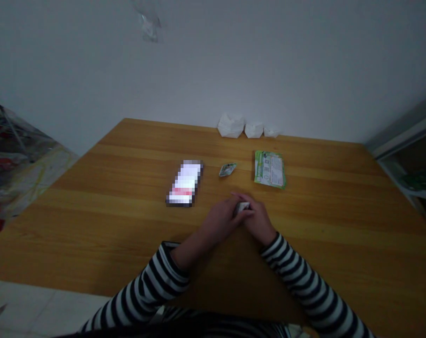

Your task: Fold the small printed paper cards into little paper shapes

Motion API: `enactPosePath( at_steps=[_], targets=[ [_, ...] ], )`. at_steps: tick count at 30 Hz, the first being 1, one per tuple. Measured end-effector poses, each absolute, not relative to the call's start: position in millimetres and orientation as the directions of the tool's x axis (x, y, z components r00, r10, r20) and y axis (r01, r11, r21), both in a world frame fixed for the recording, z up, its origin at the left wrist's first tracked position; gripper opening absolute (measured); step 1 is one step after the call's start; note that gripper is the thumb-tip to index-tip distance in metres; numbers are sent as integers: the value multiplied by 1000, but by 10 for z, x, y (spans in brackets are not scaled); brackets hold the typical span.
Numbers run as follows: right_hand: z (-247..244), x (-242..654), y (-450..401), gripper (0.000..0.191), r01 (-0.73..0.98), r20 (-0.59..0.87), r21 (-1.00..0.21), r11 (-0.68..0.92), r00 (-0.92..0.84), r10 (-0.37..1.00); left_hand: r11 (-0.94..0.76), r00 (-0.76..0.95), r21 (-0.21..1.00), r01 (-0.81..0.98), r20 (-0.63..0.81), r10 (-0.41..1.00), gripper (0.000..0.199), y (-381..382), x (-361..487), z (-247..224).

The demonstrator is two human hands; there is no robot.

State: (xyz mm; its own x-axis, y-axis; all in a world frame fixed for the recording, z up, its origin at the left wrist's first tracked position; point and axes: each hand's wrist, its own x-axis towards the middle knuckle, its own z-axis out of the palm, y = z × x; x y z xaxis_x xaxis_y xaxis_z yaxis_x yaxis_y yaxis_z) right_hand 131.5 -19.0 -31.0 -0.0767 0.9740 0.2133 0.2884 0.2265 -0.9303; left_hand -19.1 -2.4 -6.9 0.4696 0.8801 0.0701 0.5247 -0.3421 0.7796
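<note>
A small white object (pixel 242 207), too small for me to identify, is pinched between the fingers (pixel 238 197) of both hands, over the middle of the wooden table (pixel 325 216). The left hand (pixel 218 220) and right hand (pixel 258 221) press together around it. Just ahead lie a foil sachet (pixel 227 170), a green printed packet (pixel 270 169) and a pixelated phone (pixel 185 183); crumpled white paper (pixel 231 126) sits along the far edge.

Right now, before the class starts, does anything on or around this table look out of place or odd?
Yes: a scrap of clear plastic clings high on the white wall, looking stray. Crumpled white wads also sit bunched at the far edge of the wooden table, looking like leftover litter.
</note>
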Motion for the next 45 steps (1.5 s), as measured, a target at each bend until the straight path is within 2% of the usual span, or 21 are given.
enactPosePath(
  at_steps=[2,4,9,14,17,18,20,22,26,31,45],
  targets=[
    [-280,1361,-165,31,237,149,-960,151,-28,988,-270,407,821,503,51,912,37,25,-214,-83],
    [-253,1410,-136,27,141,63,-988,63,-1,998,-187,388,883,430,6,922,40,93,-246,-95],
    [-231,1456,-108,31,-27,-56,-998,-56,-4,998,-18,520,967,253,-120,845,54,237,-315,-119],
    [-237,1409,-136,33,-152,-51,-987,-49,9,999,-25,347,996,82,-6,938,35,292,-335,-147],
    [-229,1415,-137,25,-147,-22,-989,-18,20,1000,-8,338,1000,-11,11,941,45,290,-349,-144],
    [-225,1426,-133,22,-146,-7,-989,-3,21,1000,-28,351,1000,-6,28,936,41,286,-355,-137],
    [-218,1454,-124,31,-148,13,-989,15,9,1000,-104,387,994,38,81,918,27,278,-364,-118],
    [-213,1488,-113,35,-133,23,-991,20,-17,1000,-203,442,976,84,146,885,23,272,-368,-100],
    [-192,1560,-97,33,-100,81,-992,71,-92,992,-336,499,939,77,255,828,47,269,-367,-91],
    [-165,1617,-100,53,-130,104,-988,77,-214,971,-300,465,950,88,227,856,45,273,-377,-68],
    [-163,1646,-88,56,-72,137,-990,123,-262,955,-230,461,969,92,163,872,38,271,-390,17]
  ],
)
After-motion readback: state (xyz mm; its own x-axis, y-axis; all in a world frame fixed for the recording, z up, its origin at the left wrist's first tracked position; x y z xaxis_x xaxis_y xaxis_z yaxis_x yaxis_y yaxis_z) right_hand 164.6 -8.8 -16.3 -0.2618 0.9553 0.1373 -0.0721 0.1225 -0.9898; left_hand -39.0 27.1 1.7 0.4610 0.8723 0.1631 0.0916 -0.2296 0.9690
